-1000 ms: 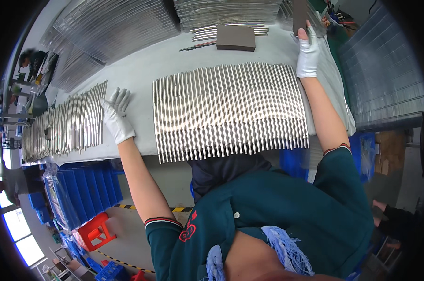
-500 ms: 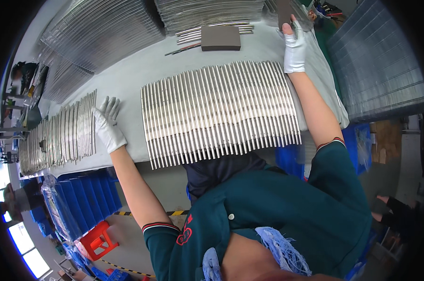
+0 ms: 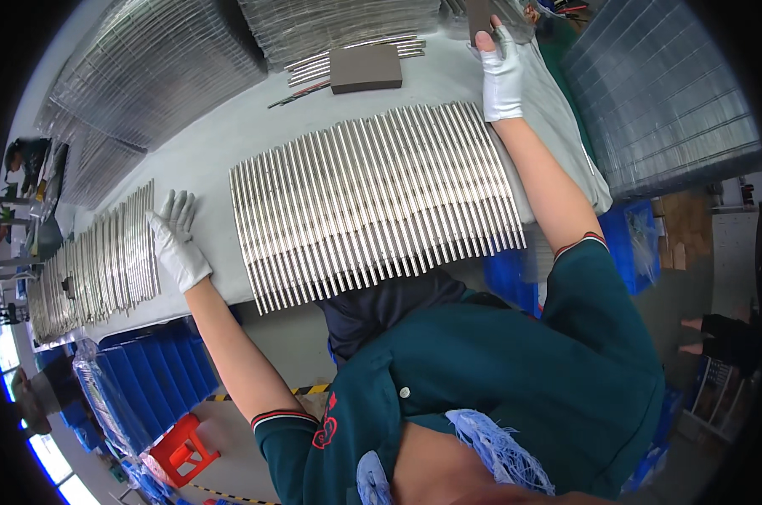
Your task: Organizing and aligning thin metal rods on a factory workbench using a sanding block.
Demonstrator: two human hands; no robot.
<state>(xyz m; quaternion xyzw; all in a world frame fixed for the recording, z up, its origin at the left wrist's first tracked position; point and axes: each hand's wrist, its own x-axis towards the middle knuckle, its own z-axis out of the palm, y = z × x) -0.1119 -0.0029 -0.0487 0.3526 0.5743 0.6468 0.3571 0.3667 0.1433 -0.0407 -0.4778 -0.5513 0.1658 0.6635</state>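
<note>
My left hand (image 3: 177, 241), in a white glove, lies with fingers stretched out against the right end of a smaller row of metal rods (image 3: 111, 257). A larger row of shiny metal rods (image 3: 377, 198) lies side by side in front of me, with its near ends over the table edge. At the far right my right hand (image 3: 502, 82), in a white glove with bare thumb and fingertip, grips a dark grey-brown block (image 3: 479, 20). The upper end of that block is cut off by the picture's edge.
Another grey-brown block (image 3: 366, 69) lies at the back of the pale-covered table (image 3: 204, 135), before several loose rods (image 3: 305, 71). Clear plastic trays (image 3: 158, 80) are stacked behind. More stand at right (image 3: 659, 93). Blue bins (image 3: 158, 362) and a red stool (image 3: 185, 450) are below left.
The whole view has shifted, so the table and rods appear further left. Both hands keep about the same places beside the rods and the block.
</note>
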